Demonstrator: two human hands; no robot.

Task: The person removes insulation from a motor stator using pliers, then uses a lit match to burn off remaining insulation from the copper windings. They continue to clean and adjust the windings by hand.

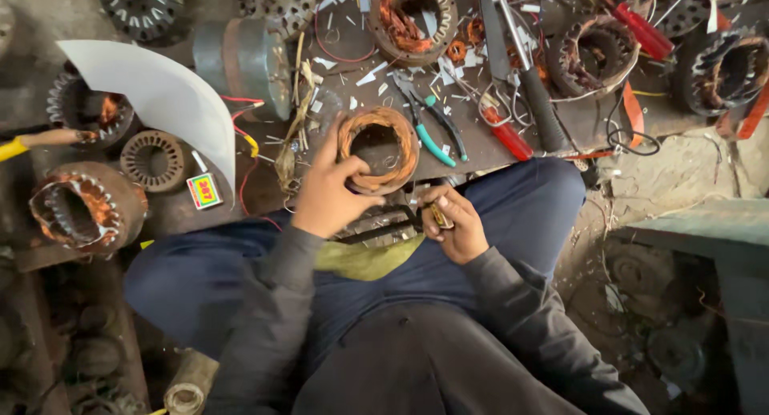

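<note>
Copper-wound stator (377,149) sat at the near edge of the counter (168,215), just in front of the seated person's knees, with the left hand (328,192) clasped over its near-left rim, thumb and fingers closed in a firm grip on the windings. The right hand (453,223) rested near and to the right of it, above the lap, its grip pinched narrow around a small yellowish object (439,215) too small to make out. A dark strip (376,231) ran between the two hands.

A large curved white sheet (160,98) stood at far left, beside a grey metal cylinder (244,58). A rusty wound stator (80,207) lay at the left edge, with an empty slotted core (152,160) just beside it and a small yellow-and-red box (205,190) near the sheet's foot. Another wound stator (410,18) sat at far centre, two more (589,54) (725,66) at far right. A black-handled hammer (529,78) lay right of centre, teal-handled pliers (428,126) just right of the held stator, and a red-handled screwdriver (506,134) between them. Paper scraps and loose wire littered the surface.
</note>
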